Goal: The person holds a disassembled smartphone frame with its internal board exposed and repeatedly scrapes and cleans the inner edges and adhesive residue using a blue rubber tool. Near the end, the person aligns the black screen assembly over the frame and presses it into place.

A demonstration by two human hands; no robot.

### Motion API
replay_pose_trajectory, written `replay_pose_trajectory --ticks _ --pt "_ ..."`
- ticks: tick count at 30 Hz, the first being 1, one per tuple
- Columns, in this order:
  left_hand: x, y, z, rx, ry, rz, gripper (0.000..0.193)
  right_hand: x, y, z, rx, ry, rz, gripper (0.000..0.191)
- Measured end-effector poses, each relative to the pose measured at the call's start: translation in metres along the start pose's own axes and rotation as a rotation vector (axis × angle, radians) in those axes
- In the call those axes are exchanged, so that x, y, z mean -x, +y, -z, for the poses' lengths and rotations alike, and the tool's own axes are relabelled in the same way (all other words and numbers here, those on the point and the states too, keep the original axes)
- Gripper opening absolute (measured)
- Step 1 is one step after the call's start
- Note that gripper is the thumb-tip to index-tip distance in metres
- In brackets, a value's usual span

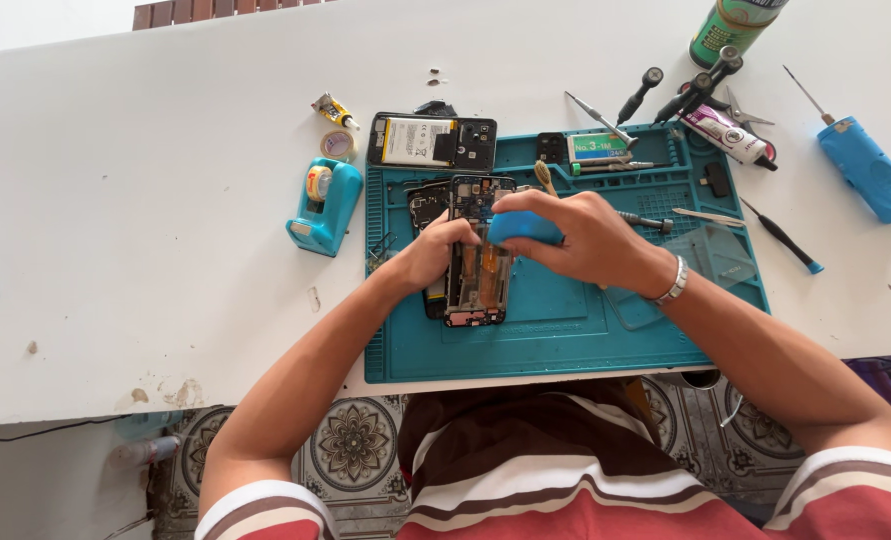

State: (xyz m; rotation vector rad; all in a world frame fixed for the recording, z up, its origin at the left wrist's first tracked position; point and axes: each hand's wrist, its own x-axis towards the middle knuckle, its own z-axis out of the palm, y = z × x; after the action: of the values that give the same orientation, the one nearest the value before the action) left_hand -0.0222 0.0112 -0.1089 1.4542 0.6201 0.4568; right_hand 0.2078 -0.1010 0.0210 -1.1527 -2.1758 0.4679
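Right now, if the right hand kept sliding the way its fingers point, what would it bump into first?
The right hand, holding a blue tool, points toward the left hand across the opened phone. It would probably meet the left hand's fingers first; they look almost touching already, though depth is hard to judge.

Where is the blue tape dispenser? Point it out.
In the head view, the blue tape dispenser stands on the white table, just off the left edge of the teal repair mat, below a small tape roll.
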Motion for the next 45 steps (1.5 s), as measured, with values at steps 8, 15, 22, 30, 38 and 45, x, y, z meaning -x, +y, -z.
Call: replay_pose_trajectory --ticks 8,15,22,30,38,45 --pt "0.002 0.005 -0.002 0.143 -0.010 0.047 0.018 0.000 0.000 -0.002 -0.090 0.078 0.049 0.042" --pt "-0.002 -0.009 0.002 -0.089 0.046 -0.071 0.022 0.001 -0.005 -0.003 -0.035 0.072 0.075 0.038" --pt "-0.002 -0.011 0.003 0.132 0.077 0.083 0.015 0.000 -0.006 -0.003 -0.014 0.001 -0.015 0.039" --pt "0.002 0.000 -0.001 0.210 0.026 0.064 0.014 0.000 -0.007 -0.002 -0.036 -0.005 -0.018 0.038" --pt "0.005 0.012 -0.004 0.099 0.038 0.025 0.017 0.000 -0.007 -0.002 -0.058 0.092 0.092 0.036" --pt "-0.001 -0.005 0.001 0.173 0.066 0.063 0.014 0.000 -0.004 -0.004 -0.004 -0.024 -0.023 0.039"
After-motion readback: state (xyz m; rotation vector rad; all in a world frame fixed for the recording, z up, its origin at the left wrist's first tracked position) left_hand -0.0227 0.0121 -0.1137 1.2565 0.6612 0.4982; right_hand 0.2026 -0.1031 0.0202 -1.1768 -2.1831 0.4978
